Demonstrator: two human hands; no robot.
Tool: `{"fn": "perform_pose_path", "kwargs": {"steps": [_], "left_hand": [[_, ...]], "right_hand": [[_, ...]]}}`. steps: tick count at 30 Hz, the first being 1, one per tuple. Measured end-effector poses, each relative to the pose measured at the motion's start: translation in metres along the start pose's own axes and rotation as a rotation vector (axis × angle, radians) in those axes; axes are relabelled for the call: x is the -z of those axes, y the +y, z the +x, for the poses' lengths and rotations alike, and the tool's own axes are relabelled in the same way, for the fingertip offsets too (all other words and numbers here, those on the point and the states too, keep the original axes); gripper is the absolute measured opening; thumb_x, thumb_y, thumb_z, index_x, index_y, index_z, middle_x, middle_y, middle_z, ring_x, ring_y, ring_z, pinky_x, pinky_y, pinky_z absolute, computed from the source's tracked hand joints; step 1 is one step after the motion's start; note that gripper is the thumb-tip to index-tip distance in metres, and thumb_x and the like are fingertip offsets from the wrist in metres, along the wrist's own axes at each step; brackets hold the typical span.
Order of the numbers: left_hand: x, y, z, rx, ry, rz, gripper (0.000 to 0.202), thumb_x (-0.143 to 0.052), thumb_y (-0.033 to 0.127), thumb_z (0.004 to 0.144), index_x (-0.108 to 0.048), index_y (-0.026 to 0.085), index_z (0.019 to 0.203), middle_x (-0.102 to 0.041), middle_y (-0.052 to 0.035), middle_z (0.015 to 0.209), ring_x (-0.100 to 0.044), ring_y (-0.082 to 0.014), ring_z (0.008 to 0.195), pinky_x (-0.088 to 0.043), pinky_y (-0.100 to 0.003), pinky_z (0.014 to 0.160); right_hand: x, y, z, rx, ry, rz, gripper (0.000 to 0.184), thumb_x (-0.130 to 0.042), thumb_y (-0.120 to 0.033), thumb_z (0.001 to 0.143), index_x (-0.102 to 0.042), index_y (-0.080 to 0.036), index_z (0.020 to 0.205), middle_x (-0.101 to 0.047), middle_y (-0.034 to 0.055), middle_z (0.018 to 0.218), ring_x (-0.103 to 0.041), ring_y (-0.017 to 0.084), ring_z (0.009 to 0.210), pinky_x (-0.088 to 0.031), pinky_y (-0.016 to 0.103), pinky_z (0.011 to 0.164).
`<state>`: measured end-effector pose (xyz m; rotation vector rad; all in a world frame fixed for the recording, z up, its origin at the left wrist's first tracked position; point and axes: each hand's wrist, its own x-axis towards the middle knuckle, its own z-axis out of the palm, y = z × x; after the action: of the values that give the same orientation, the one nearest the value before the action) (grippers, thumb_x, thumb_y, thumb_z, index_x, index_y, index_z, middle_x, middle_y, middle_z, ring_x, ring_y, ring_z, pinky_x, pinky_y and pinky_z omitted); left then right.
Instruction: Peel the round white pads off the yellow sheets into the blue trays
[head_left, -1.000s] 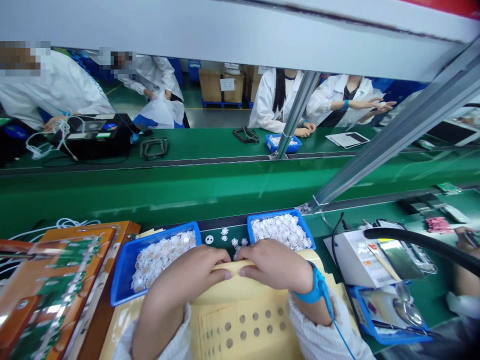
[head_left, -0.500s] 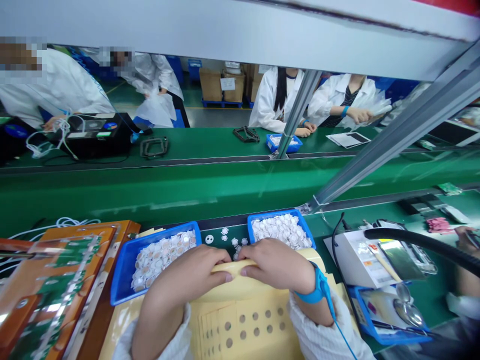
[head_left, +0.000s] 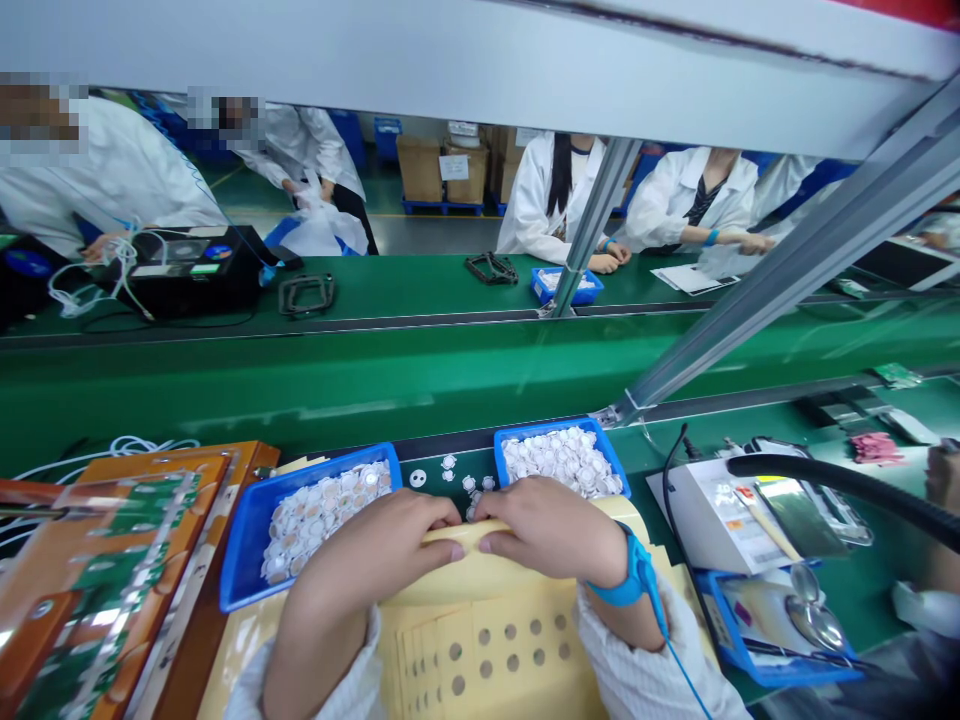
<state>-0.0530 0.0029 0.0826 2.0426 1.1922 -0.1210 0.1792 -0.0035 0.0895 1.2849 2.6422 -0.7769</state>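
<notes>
My left hand (head_left: 382, 535) and my right hand (head_left: 551, 525) meet at the far edge of a pale yellow sheet (head_left: 469, 575). Fingers lie over the edge and the thumbs press from the near side, so the sheet bends up between them. Nearer to me, a layered stack of yellow sheets (head_left: 469, 625) carries rows of round greyish spots. Beyond my hands, several small white round pieces (head_left: 448, 462) lie loose on the green surface. A blue wrist strap (head_left: 626, 580) with a cord circles my right wrist.
Two blue trays, left (head_left: 236, 545) and right (head_left: 611, 450), hold many white round pieces. An orange fixture (head_left: 214, 490) with green boards stands left. On the right are a white box (head_left: 694, 510), a black flexible arm (head_left: 847, 485) and another blue tray (head_left: 739, 655). Co-workers sit across.
My hands and the yellow sheet stay nearly still. Across the bench, the co-worker at right has lowered a clear plastic bag towards the table.
</notes>
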Motion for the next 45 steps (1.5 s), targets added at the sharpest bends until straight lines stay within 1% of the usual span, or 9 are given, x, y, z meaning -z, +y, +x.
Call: {"fn": "perform_pose_path", "kwargs": {"steps": [8,11,17,24,31,40,45], "left_hand": [[-0.0014,-0.0015,-0.0002,-0.002,-0.006,0.006,0.022,-0.061,0.039,0.095,-0.077,0.026,0.103,-0.078,-0.0020,0.098,-0.069,-0.0261,0.094,-0.038,-0.034,0.074],[-0.0022,-0.0031,0.0010,0.000,-0.006,-0.010,0.022,-0.061,0.039,0.095,-0.077,0.027,0.105,-0.078,-0.0015,0.100,-0.069,-0.0260,0.095,-0.039,-0.033,0.076],[-0.0038,-0.0053,0.0024,-0.014,-0.018,0.006,0.025,-0.060,0.043,0.098,-0.076,0.027,0.109,-0.078,-0.0027,0.106,-0.069,-0.0280,0.101,-0.041,-0.034,0.081],[-0.0016,-0.0031,0.0039,-0.032,-0.050,0.044,0.029,-0.054,0.044,0.100,-0.076,0.026,0.105,-0.077,-0.0041,0.099,-0.068,-0.0263,0.091,-0.042,-0.033,0.077],[0.0003,-0.0013,0.0035,-0.042,-0.069,-0.001,0.031,-0.053,0.044,0.100,-0.076,0.026,0.108,-0.079,-0.0045,0.110,-0.071,-0.0270,0.100,-0.046,-0.032,0.080],[0.0000,0.0004,0.0037,-0.041,-0.085,0.009,0.028,-0.054,0.043,0.101,-0.075,0.026,0.109,-0.079,-0.0034,0.109,-0.071,-0.0271,0.099,-0.045,-0.034,0.080],[0.0004,0.0000,0.0040,-0.036,-0.094,-0.006,0.028,-0.054,0.042,0.101,-0.075,0.026,0.110,-0.079,-0.0031,0.111,-0.071,-0.0275,0.102,-0.045,-0.035,0.083]], "right_hand": [[-0.0003,0.0004,0.0007,0.007,-0.008,-0.004,0.025,-0.064,-0.040,0.105,-0.075,-0.022,0.120,-0.082,0.0063,0.100,-0.076,0.028,0.091,-0.038,0.033,0.067],[0.0006,0.0000,0.0011,0.008,-0.011,-0.003,0.026,-0.063,-0.040,0.106,-0.075,-0.022,0.121,-0.083,0.0066,0.102,-0.076,0.028,0.093,-0.040,0.033,0.069],[0.0036,-0.0009,0.0000,0.002,-0.025,-0.004,0.025,-0.063,-0.040,0.106,-0.075,-0.022,0.118,-0.082,0.0068,0.100,-0.076,0.029,0.092,-0.041,0.034,0.068],[0.0037,-0.0004,-0.0013,-0.005,-0.024,0.003,0.026,-0.063,-0.041,0.105,-0.076,-0.023,0.119,-0.083,0.0074,0.102,-0.077,0.029,0.094,-0.044,0.034,0.070],[0.0006,0.0011,-0.0010,-0.003,-0.012,0.011,0.026,-0.063,-0.043,0.105,-0.076,-0.023,0.117,-0.083,0.0073,0.102,-0.077,0.030,0.096,-0.046,0.034,0.072],[-0.0019,0.0029,-0.0015,0.003,-0.003,0.007,0.027,-0.063,-0.043,0.105,-0.076,-0.022,0.116,-0.083,0.0088,0.102,-0.078,0.030,0.096,-0.048,0.035,0.073],[-0.0023,0.0026,-0.0011,0.006,-0.003,0.008,0.028,-0.062,-0.044,0.105,-0.077,-0.022,0.116,-0.083,0.0094,0.105,-0.078,0.030,0.097,-0.048,0.035,0.072]]}}
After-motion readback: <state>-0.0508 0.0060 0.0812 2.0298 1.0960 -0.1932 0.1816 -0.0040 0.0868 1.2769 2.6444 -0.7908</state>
